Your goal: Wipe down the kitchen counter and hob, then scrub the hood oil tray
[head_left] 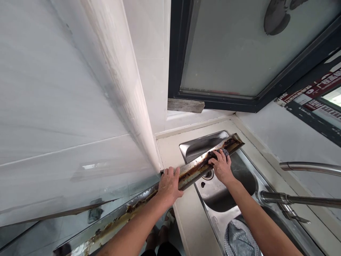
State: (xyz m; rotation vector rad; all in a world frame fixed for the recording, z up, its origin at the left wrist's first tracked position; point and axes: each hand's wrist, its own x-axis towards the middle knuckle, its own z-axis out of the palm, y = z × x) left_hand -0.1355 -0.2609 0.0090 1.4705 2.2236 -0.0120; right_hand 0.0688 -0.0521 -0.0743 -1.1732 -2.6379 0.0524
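A long metal trough [195, 170], caked with brown greasy residue, lies at a slant across the sink and counter edge, running down to the lower left past the counter. My left hand [170, 185] is closed around its middle, thumb on the near side and fingers over the far side. My right hand [221, 167] is closed on a dark steel wool scrubber [225, 152], pressed into the trough near its far end. Part of the scrubber is hidden under the fingers.
Beneath the trough is a stainless steel sink [214, 197] with a drain [209, 175]. A metal faucet [277, 197] reaches in from the right. A grey cloth [239, 241] sits by my right forearm. A white pipe [119, 74] and dark-framed window [221, 53] stand beyond.
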